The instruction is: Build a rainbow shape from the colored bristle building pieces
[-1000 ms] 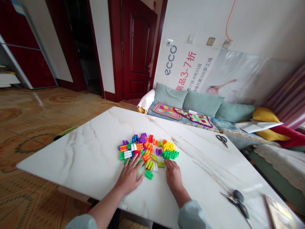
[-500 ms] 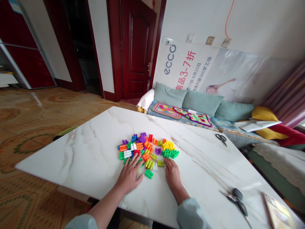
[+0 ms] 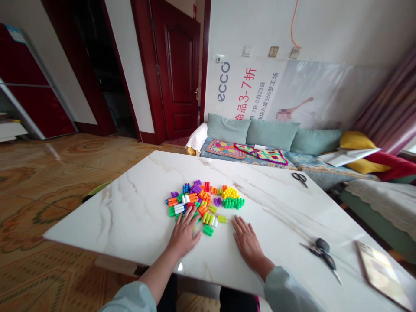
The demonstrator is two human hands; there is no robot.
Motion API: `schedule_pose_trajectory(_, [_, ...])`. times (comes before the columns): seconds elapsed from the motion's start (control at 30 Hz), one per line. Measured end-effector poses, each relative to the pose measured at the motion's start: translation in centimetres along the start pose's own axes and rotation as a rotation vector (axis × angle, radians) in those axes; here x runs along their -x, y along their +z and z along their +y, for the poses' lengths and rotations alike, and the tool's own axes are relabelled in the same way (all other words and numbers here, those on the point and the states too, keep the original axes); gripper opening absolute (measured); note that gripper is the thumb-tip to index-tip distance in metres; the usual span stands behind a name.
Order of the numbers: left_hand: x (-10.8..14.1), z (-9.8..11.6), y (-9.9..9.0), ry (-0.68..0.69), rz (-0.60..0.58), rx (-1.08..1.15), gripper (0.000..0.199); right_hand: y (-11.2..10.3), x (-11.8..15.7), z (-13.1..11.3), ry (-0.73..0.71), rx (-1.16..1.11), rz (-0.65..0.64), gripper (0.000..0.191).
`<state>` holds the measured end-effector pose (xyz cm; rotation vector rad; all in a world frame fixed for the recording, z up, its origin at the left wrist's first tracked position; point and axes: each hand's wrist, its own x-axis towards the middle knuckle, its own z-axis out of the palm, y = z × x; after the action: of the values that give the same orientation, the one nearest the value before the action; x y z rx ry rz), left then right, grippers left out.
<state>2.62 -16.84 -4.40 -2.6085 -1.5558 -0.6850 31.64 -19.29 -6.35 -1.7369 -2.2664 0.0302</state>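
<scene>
A loose pile of small plastic building blocks [image 3: 204, 198] in many colours lies on the white marble-look table [image 3: 136, 203]. Each block looks like a few rounded pegs joined side by side. My left hand [image 3: 185, 234] is open, its spread fingertips resting on the pile's near left edge and hiding some blocks. To the right of the pile, my right hand [image 3: 249, 245] lies open and flat on the table, touching no block. Just beyond it sits a close cluster of yellow blocks [image 3: 230, 193] and green blocks [image 3: 233, 203]. A single green block [image 3: 208, 230] is between my hands.
On the table's right side are a black-handled tool [image 3: 322, 253] with pointed metal ends and a phone-like flat object [image 3: 383, 273]. Black scissors [image 3: 299, 178] lie near the far right corner. Behind the table stands a sofa [image 3: 305, 164] with cushions.
My right hand has moved right, away from the blocks, and its curled fingers have straightened flat. My left hand stays on the pile. The view has shifted slightly.
</scene>
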Motion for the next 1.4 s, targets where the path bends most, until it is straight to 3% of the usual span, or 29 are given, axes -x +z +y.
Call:
schedule_pose_trajectory(0.17, [0.0, -0.1, 0.3, -0.007, -0.012, -0.014, 0.056, 0.8, 0.2, 0.3, -0.068, 0.024, 0.151, 0.047])
schedule_pose_trajectory(0.33, [0.4, -0.4, 0.3, 0.028, -0.01, -0.033, 0.058, 0.4, -0.1, 0.1, -0.017, 0.015, 0.1, 0.048])
schedule_pose_trajectory(0.5, [0.0, 0.3, -0.7, 0.194, -0.011, -0.049, 0.049, 0.5, -0.1, -0.1, -0.009, 0.002, 0.111, 0.048])
schedule_pose_trajectory(0.57, [-1.5, 1.2, -0.8, 0.199, 0.014, -0.014, 0.043, 0.6, -0.1, -0.1, -0.008, 0.001, 0.112, 0.049])
schedule_pose_trajectory(0.7, [-6.8, 3.3, 0.1, 0.038, 0.092, 0.084, 0.039, 0.5, 0.0, -0.1, 0.001, 0.002, 0.096, 0.049])
schedule_pose_trajectory(0.87, [-13.1, 4.2, 3.0, -0.128, -0.074, 0.104, 0.061, 0.7, -0.1, 0.1, -0.006, -0.009, 0.105, 0.05])
schedule_pose_trajectory(0.97, [-14.6, 4.0, 4.4, -0.167, -0.143, 0.092, 0.067, 0.8, -0.1, 0.2, -0.004, -0.009, 0.108, 0.05])
schedule_pose_trajectory(1.07, [-14.9, 4.1, 4.9, -0.146, -0.126, 0.097, 0.062, 1.0, -0.2, 0.3, -0.007, -0.005, 0.101, 0.05])
schedule_pose_trajectory(1.23, [-14.2, 3.1, 2.9, -0.142, -0.045, 0.11, 0.05, 1.1, -0.1, 0.5, -0.015, 0.008, 0.095, 0.051])
schedule_pose_trajectory(1.4, [-12.5, -0.6, -0.9, -0.138, 0.035, 0.063, 0.039, 1.0, -0.2, 0.3, -0.011, -0.002, 0.095, 0.05])
